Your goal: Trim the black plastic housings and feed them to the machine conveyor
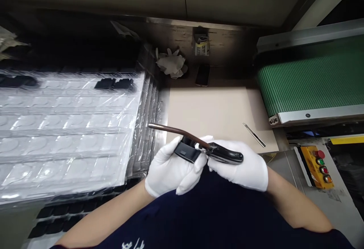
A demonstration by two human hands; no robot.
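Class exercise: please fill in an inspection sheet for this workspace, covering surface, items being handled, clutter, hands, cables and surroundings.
Surface: pale sheet lying flat.
Items handled: black part; black-handled tool with a bent brown rod.
Clutter: crumpled white material, dark phone-like object, small packet; slim metallic tool on the sheet.
Hands: both gloved; left hand holds the part, right hand the handled tool.
Cables: nothing seen for certain.
Surroundings: stacked clear trays at left; green conveyor belt and orange control box at right.
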